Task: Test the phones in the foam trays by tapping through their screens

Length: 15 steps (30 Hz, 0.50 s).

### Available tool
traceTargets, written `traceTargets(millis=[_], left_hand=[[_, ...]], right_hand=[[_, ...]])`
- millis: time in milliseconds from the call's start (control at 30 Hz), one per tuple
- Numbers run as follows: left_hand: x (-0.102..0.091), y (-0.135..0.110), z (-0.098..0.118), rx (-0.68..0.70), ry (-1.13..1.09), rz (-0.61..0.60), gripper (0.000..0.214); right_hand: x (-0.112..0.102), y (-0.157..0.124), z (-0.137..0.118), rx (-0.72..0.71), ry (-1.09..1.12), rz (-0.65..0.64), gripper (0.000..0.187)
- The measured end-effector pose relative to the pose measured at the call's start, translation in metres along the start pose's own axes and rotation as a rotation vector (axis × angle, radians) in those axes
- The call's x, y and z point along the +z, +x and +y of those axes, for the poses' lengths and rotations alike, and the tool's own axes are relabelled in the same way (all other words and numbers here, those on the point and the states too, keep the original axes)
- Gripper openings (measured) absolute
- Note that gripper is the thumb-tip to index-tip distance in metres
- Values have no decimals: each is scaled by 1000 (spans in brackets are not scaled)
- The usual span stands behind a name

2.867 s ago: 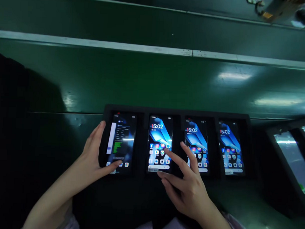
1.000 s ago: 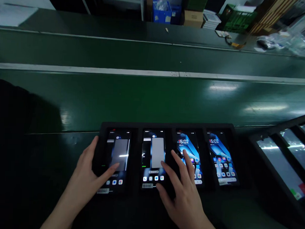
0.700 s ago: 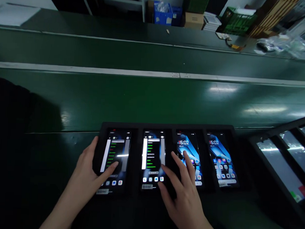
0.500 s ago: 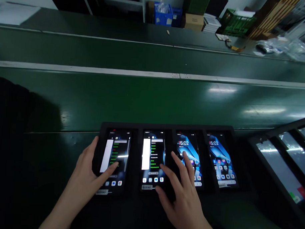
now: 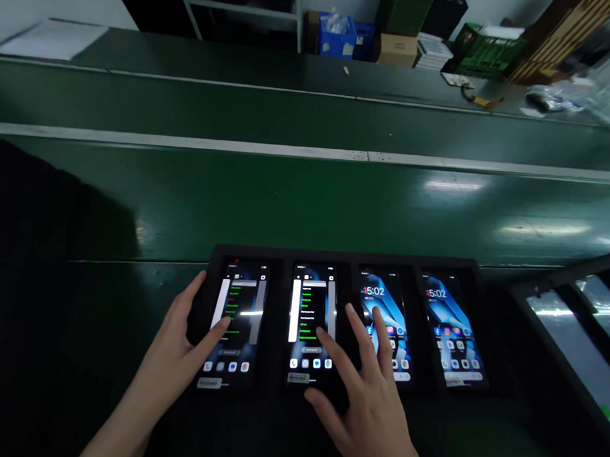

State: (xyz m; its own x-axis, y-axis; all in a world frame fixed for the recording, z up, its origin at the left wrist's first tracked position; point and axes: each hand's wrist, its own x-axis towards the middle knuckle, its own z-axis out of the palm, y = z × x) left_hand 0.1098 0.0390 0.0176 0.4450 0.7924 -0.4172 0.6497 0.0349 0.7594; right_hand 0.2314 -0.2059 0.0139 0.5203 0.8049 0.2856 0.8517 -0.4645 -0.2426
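Note:
Four-slot black tray is better told as a black tray (image 5: pixel 347 255) with several lit smartphones side by side. My left hand (image 5: pixel 178 347) rests at its left end, thumb stretched over the screen of the leftmost phone (image 5: pixel 245 333), fingers along the tray's side. Both this phone and the second phone (image 5: pixel 308 308) show app cards with green text lines. My right hand (image 5: pixel 367 387) is spread, index fingertip at the second phone's screen. Its other fingers hover over the third phone (image 5: pixel 390 301), partly covering it. The third and the rightmost phone (image 5: pixel 451 327) display 15:02 on blue home screens.
Another black tray (image 5: pixel 525 299) with phones lies tilted at the right. A green bench (image 5: pixel 286 201) with a pale strip (image 5: pixel 188 142) runs across. Behind are a blue bin (image 5: pixel 336 36), a cardboard box (image 5: pixel 397 50), a green crate (image 5: pixel 486 51) and plastic bags (image 5: pixel 564 97).
On the two left phones the app cards have slid left, uncovering a grey card at the right. My left thumb and right index finger have moved left across the screens. The view has shifted slightly.

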Motion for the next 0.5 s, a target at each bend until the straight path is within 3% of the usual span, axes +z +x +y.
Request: traceTargets(millis=[200, 400, 500], left_hand=[[-9, 22, -21, -124, -96, -39, 111], [-12, 28, -25, -44, -19, 15, 95], [-14, 31, -33, 37, 20, 92, 90]], right_hand=[[-6, -3, 4, 24, 85, 91, 36], [-13, -5, 9, 39, 200, 181, 29], [-23, -3, 31, 44, 182, 290, 28]])
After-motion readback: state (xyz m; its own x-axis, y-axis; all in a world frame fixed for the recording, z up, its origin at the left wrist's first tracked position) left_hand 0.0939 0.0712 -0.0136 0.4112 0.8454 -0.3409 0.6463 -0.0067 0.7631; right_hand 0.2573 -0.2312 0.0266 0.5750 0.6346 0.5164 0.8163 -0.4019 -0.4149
